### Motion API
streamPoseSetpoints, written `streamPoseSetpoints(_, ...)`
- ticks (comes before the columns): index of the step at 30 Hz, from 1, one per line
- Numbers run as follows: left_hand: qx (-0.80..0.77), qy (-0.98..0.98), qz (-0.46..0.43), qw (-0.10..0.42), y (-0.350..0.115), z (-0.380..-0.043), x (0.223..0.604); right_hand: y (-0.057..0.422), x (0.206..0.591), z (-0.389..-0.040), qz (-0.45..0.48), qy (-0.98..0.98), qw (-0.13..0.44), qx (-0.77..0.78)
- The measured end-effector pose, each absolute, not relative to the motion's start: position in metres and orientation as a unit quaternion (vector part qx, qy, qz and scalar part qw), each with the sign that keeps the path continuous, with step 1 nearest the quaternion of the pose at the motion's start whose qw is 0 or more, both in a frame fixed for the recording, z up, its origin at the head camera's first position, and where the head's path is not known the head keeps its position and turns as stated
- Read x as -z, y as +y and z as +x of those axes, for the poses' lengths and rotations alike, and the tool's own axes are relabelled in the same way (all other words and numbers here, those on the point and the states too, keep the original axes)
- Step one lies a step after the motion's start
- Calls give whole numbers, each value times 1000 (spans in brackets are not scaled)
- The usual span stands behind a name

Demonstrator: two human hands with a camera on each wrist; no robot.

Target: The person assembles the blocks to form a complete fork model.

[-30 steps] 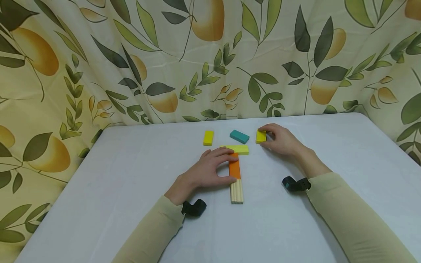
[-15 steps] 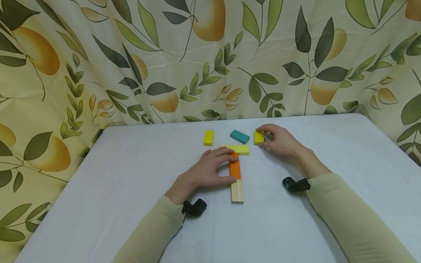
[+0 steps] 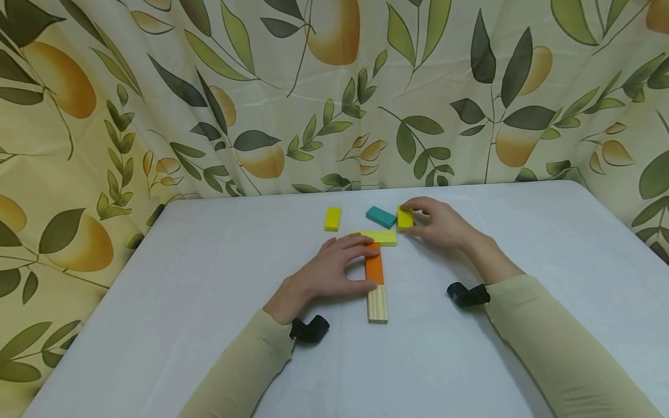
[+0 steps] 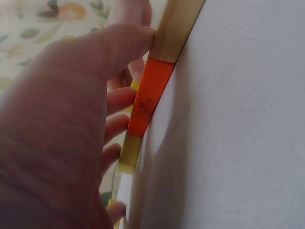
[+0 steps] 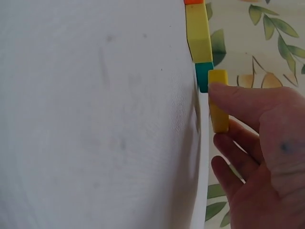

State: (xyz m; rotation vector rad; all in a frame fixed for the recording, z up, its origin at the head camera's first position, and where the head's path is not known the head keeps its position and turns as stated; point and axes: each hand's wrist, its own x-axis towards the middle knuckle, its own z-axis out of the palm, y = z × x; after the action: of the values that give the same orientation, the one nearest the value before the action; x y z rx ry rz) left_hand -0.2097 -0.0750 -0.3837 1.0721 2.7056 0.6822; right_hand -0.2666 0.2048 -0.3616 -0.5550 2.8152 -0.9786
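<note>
My right hand [image 3: 439,220] pinches a yellow block [image 3: 405,218] between thumb and fingers, right beside the right end of a teal block [image 3: 381,216]. In the right wrist view my thumb lies on the yellow block [image 5: 219,105], which overlaps the teal block [image 5: 204,76]. My left hand [image 3: 331,270] rests with spread, slightly bent fingers along an orange block [image 3: 374,268]. Its thumb tip is at the seam between that block and a plain wooden block [image 3: 377,305]; its fingertips reach a lime-yellow block [image 3: 384,237] set crosswise at the far end.
Another yellow block [image 3: 332,219] lies alone at the back left. A white cloth [image 3: 172,325] covers the table, and a fruit-patterned curtain [image 3: 313,104] hangs behind it. Each wrist bears a small black camera.
My right hand has slid the yellow block leftward across the table, up to the teal block. The left hand and the blocks under it have stayed in place.
</note>
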Motion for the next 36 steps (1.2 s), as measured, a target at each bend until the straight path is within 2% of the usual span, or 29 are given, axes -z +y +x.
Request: streamPoseSetpoints(36, -234, 899, 362, 71, -75, -210, 384, 190, 363, -272, -194, 924, 78, 321)
